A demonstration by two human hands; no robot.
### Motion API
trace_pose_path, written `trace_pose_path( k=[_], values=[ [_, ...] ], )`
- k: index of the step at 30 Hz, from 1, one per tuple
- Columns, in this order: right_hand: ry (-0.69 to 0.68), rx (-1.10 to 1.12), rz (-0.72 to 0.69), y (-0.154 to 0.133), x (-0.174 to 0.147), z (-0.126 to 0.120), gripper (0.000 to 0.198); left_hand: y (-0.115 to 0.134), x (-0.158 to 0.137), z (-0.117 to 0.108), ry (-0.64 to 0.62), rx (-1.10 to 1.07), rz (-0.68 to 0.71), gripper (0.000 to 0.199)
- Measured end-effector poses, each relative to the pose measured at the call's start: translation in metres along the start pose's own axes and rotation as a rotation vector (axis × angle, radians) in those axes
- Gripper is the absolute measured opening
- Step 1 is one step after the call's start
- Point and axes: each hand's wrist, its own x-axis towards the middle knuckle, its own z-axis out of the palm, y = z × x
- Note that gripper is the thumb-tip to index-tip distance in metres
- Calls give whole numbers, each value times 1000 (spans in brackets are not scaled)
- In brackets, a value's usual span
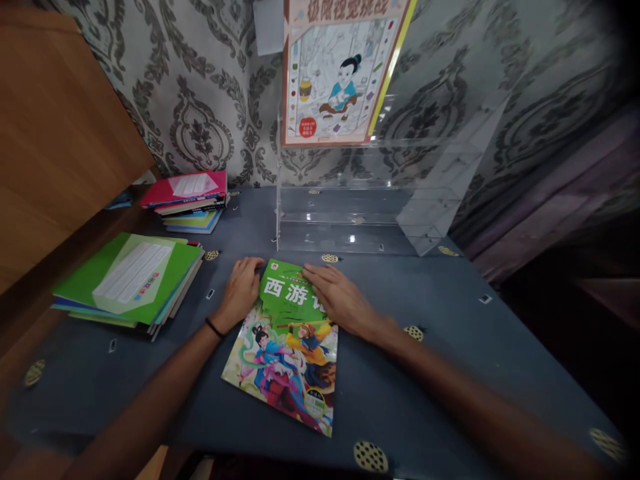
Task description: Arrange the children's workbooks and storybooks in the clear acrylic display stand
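Note:
A picture book with a green top, large white Chinese characters and colourful costumed figures lies slightly turned on the table. Along its upper left edge rests my left hand, loosely bent, palm down and not closed round the book. My right hand lies flat over the upper right corner, fingers stretched out across the cover and hiding part of the title. Just beyond the book stands a clear acrylic rack with several tiers. Another book, showing a line drawing of a seated figure, leans upright in its top tier.
To the left lies a stack of books with a green cover on top. Behind it is a smaller stack topped by a pink-red cover. A wooden panel borders the blue-grey table on the left; patterned wallpaper rises behind.

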Motion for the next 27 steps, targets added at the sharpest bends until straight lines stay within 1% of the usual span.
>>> trace_pose_path(
  k=[2,4,6,9,13,15,18,21,24,27],
  values=[
    [95,86,72,10,-12,-5,42,2,0,-1,-11,18,11,31],
    [156,170,132,15,-19,-8,38,4,1,-3,-20,66,49,32],
    [180,214,162,18,-22,-9,37,8,2,-6,-35,153,114,32],
    [199,218,168,18,-22,-8,35,17,4,-11,-87,318,215,31],
    [210,226,161,18,-20,-8,36,38,10,-13,-226,444,313,34],
    [211,230,168,17,-20,-8,36,51,14,-9,-298,451,342,38],
    [208,233,176,17,-21,-8,36,69,19,-1,-391,405,395,44],
    [201,235,167,17,-21,-9,37,82,20,4,-458,360,450,46],
    [200,240,160,17,-22,-10,37,89,11,1,-491,344,482,47],
    [200,248,165,16,-23,-11,37,93,-7,-8,-524,307,524,49]
  ],
)
